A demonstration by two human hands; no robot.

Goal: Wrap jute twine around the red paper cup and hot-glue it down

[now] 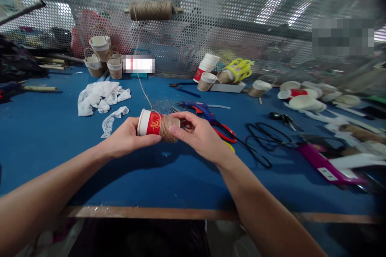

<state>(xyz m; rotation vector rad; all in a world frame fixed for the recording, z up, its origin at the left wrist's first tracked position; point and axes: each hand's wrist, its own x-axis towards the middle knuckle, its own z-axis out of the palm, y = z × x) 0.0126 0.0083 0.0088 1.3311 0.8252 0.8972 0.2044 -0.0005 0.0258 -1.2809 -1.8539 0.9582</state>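
Observation:
Between my two hands, a red and white paper cup lies on its side above the table, its rim facing left. Brown twine is wound round the cup's right part. My left hand grips the rim end, thumb along the near side. My right hand holds the wound end, its thumb on the twine and fingers behind. From the cup, a strand of twine runs up to a twine spool on the mesh wall. A blue glue gun and red-handled scissors lie just beyond my right hand.
White lace pieces lie at left. Several twine-wrapped cups stand at the back left. Stacked paper cups and pliers sit at the back. At right are a black cable, a purple power strip and loose cups.

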